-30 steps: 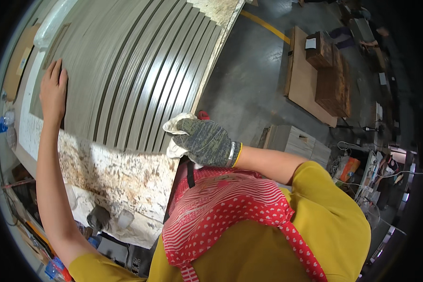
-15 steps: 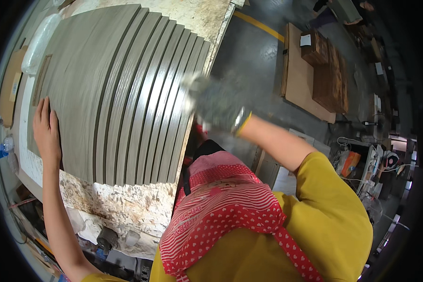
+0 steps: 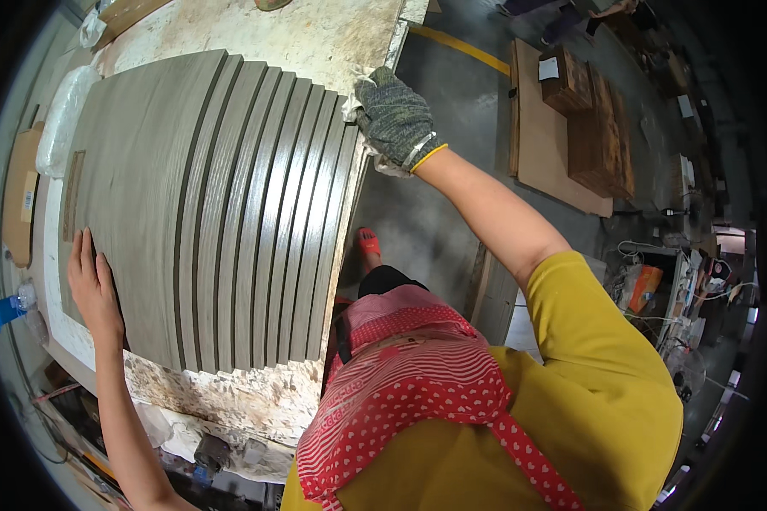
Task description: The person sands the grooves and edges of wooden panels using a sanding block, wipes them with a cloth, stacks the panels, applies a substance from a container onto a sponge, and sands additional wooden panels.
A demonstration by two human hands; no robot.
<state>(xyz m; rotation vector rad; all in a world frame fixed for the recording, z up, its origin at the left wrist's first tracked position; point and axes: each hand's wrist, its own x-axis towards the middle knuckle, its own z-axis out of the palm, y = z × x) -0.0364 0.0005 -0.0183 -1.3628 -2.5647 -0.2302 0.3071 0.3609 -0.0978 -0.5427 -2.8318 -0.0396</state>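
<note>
Several grey wood-grain panels (image 3: 136, 170) lie overlapped in a stepped row on the worktable (image 3: 230, 400), their right-hand strips shiny. Bare and with fingers stretched out, my left hand (image 3: 96, 285) lies flat near the left edge of the largest panel. My right hand (image 3: 394, 115) wears a dark grey knitted glove with a yellow cuff edge. It is closed around a whitish crumpled cloth (image 3: 349, 106), at the far right corner of the outermost panel. Part of the cloth hangs below the glove.
Left of the panels lie a clear plastic-wrapped bundle (image 3: 64, 119) and a brown cardboard piece (image 3: 23, 196). A blue-capped bottle (image 3: 10, 311) is beside them. Across the grey floor (image 3: 460, 102), brown boxes (image 3: 596, 128) stand on a flat board. The table's right edge runs beside my apron.
My right hand, blurred before, has moved away from me along the outermost panel to its far corner. The whole view has shifted, so the panels appear lower. My left hand stays on the panel.
</note>
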